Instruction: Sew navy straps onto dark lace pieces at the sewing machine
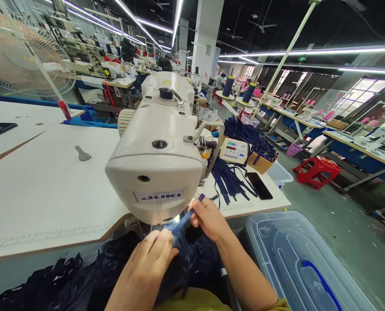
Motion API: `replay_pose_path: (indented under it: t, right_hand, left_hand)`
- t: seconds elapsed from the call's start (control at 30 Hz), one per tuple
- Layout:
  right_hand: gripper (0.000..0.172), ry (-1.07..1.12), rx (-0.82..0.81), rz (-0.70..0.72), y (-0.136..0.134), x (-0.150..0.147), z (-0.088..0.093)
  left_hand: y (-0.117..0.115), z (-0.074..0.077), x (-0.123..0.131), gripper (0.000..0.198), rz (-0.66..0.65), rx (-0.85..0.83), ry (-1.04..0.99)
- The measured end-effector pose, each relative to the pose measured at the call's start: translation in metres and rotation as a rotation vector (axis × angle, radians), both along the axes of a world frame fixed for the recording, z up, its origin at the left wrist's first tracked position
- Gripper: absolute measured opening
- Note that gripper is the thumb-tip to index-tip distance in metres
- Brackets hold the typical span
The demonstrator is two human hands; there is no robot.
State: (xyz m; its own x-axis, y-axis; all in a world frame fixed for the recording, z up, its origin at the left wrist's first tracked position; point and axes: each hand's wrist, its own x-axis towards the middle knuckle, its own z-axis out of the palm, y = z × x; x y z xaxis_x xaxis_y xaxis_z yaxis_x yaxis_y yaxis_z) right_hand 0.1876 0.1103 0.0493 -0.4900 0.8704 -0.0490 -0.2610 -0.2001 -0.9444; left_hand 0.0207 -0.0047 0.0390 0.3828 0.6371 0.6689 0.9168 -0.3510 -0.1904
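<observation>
A white JUKI sewing machine (156, 160) fills the middle of the view, its head over both my hands. My right hand (207, 216) pinches a narrow navy fabric strip (184, 221) that slants down to the left under the machine head. Around the strip's lower end, close to the lit needle area, my left hand (152, 255) has its fingers closed. The needle and presser foot are hidden by the machine head. A heap of dark navy strips (195, 259) hangs below my hands, over my lap.
On the white table lie a bundle of navy strips (228, 179), a control box (234, 151) and a black phone (259, 185). A lidded plastic bin (296, 259) stands right of my arm. A red stool (317, 170) is farther off. A fan (24, 56) stands left.
</observation>
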Motion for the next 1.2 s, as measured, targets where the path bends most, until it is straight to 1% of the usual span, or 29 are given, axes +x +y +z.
replay_pose_path:
  t: [0.03, 0.07, 0.13, 0.2, 0.3, 0.37, 0.43, 0.5, 0.57, 0.67, 0.77, 0.83, 0.97, 1.2]
  right_hand:
    - [0.038, 0.010, 0.019, 0.019, 0.001, 0.000, 0.001]
    - [0.035, 0.005, 0.045, 0.033, 0.002, 0.001, 0.002]
    - [0.030, -0.050, 0.105, 0.056, 0.005, 0.003, 0.002]
    - [0.026, -0.121, 0.157, 0.077, 0.007, 0.006, 0.002]
    - [0.022, -0.210, 0.196, 0.138, 0.010, 0.010, 0.002]
    - [0.018, -0.260, 0.204, 0.176, 0.010, 0.009, 0.002]
    - [0.013, -0.290, 0.206, 0.181, 0.007, 0.006, 0.001]
    - [0.011, -0.298, 0.209, 0.151, 0.000, 0.001, -0.001]
    - [0.011, -0.294, 0.207, 0.109, -0.007, -0.005, -0.005]
    - [0.016, -0.275, 0.213, 0.075, -0.015, -0.011, -0.012]
    - [0.022, -0.267, 0.244, 0.090, -0.014, -0.012, -0.017]
    - [0.023, -0.280, 0.265, 0.111, -0.011, -0.010, -0.018]
    - [0.022, -0.324, 0.281, 0.120, -0.008, -0.008, -0.016]
    - [0.027, -0.376, 0.244, 0.150, -0.011, -0.007, -0.007]
  left_hand:
    - [-0.001, -0.003, 0.000, 0.022, -0.028, -0.019, -0.029]
    - [-0.002, -0.006, -0.002, 0.023, -0.062, -0.054, -0.060]
    - [-0.008, -0.010, -0.007, 0.032, -0.114, -0.139, -0.112]
    - [-0.014, -0.011, -0.014, 0.036, -0.142, -0.177, -0.157]
    - [-0.017, -0.009, -0.020, 0.036, -0.167, -0.185, -0.212]
    - [-0.017, -0.008, -0.019, 0.039, -0.164, -0.191, -0.209]
    - [-0.016, -0.007, -0.016, 0.043, -0.150, -0.202, -0.174]
    - [-0.015, -0.006, -0.014, 0.044, -0.138, -0.215, -0.139]
    - [-0.015, -0.004, -0.013, 0.042, -0.133, -0.212, -0.136]
    - [-0.014, -0.002, -0.015, 0.045, -0.177, -0.195, -0.134]
    - [-0.014, -0.002, -0.017, 0.049, -0.233, -0.172, -0.081]
    - [-0.015, -0.003, -0.018, 0.047, -0.237, -0.162, -0.048]
    - [-0.015, -0.004, -0.017, 0.043, -0.222, -0.161, -0.008]
    - [-0.013, 0.000, -0.019, 0.046, -0.216, -0.176, 0.004]
